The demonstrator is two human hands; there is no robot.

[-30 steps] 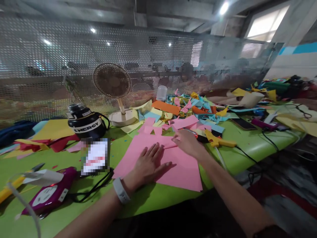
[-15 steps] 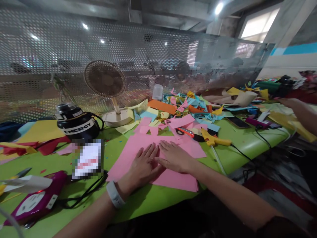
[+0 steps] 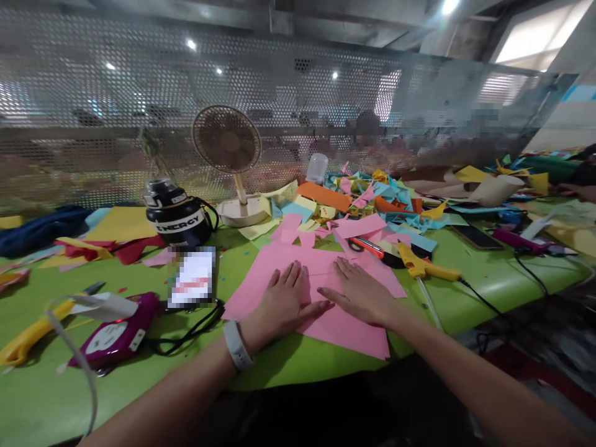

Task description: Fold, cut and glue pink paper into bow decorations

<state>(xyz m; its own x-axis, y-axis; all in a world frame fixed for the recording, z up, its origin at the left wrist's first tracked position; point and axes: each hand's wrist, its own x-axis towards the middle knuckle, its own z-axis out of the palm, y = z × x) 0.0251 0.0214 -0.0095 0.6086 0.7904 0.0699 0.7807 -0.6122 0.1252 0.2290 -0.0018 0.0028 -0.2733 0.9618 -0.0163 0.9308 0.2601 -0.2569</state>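
Large pink paper sheets [image 3: 347, 338] lie flat, overlapping, on the green tabletop in front of me. My left hand [image 3: 283, 301] rests palm down on them, fingers stretched out, a pale watch band on its wrist. Flat on the right part of the same paper is my right hand [image 3: 361, 292], its fingers extended too. The two hands are a little apart, with the thumbs pointing toward each other. Just beyond the paper are smaller pink pieces [image 3: 361, 225] and an orange-red cutter [image 3: 367, 247]. A yellow glue gun [image 3: 426, 266] lies right of the paper.
A black bottle [image 3: 179, 220] and a small fan [image 3: 228, 139] stand at the back left. Colourful paper scraps [image 3: 386, 195] are heaped at the back. A purple power strip [image 3: 116, 335], a lanyard card [image 3: 192, 277] and another yellow glue gun [image 3: 37, 332] lie left. A phone [image 3: 482, 237] lies right.
My hands have moved apart across the pink paper, opening a gap between them; both stay flat. The view has swung left, and the co-worker's arm at right has mostly left the picture.
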